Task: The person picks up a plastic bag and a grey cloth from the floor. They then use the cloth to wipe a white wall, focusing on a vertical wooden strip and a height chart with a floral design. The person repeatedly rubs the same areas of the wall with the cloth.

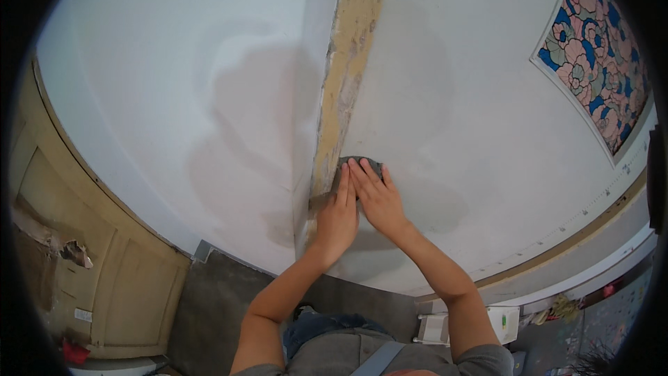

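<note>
A dark grey pad (374,165), perhaps abrasive, lies flat against the white wall (443,115). My right hand (382,202) is spread over it, fingers pointing up the wall. Beside it, my left hand (338,222) has its fingers straight and together, their tips on the pad's left part. Most of the pad is hidden under both hands. Just left of the pad runs a yellow strip (344,62) with worn, flaking patches and a ragged edge, next to the inside corner of the walls.
A yellowish panelled door (141,287) with a torn patch stands at left. At upper right hangs a framed floral panel (584,57). A ruler-like scale (584,212) runs along the lower right wall. A white rack (433,328) stands near my right arm, above the grey floor (219,292).
</note>
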A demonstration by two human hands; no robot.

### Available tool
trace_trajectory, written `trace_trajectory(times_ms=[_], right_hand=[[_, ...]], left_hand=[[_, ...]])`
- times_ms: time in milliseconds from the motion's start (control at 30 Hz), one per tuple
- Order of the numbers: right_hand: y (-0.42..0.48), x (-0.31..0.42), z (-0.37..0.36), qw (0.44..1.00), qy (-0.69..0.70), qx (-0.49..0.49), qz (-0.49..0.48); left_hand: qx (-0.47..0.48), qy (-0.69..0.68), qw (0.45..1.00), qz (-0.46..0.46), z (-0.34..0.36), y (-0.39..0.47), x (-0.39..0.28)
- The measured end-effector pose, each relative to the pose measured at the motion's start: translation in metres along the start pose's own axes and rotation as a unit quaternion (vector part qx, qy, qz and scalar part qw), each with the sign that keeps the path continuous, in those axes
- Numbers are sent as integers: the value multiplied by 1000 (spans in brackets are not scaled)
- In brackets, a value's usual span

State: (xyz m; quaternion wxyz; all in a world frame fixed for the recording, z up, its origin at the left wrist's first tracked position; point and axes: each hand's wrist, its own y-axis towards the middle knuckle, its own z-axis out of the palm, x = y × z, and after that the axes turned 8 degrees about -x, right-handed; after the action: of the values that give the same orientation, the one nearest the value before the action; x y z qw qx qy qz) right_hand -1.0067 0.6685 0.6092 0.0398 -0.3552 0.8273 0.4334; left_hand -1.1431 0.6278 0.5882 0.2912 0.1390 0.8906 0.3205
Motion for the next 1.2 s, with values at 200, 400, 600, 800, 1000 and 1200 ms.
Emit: trace_trajectory(times_ms=[200,400,600,800,1000,1200], right_hand=[[29,-29,-40,996,-66,-61,-10],[25,-42,-47,989,-103,-92,57],[-29,-25,-18,991,-75,-58,90],[-52,-25,-15,989,-89,-68,93],[-20,-55,-43,978,-121,-132,110],[-9,-75,-66,965,-113,-160,174]], left_hand=[[-87,28,992,89,-13,31,-19],[-139,65,981,122,-9,52,-37],[-75,81,986,123,20,20,-27],[-32,85,988,127,31,3,-28],[-74,88,979,170,22,44,-53],[-87,67,972,208,6,77,-89]])
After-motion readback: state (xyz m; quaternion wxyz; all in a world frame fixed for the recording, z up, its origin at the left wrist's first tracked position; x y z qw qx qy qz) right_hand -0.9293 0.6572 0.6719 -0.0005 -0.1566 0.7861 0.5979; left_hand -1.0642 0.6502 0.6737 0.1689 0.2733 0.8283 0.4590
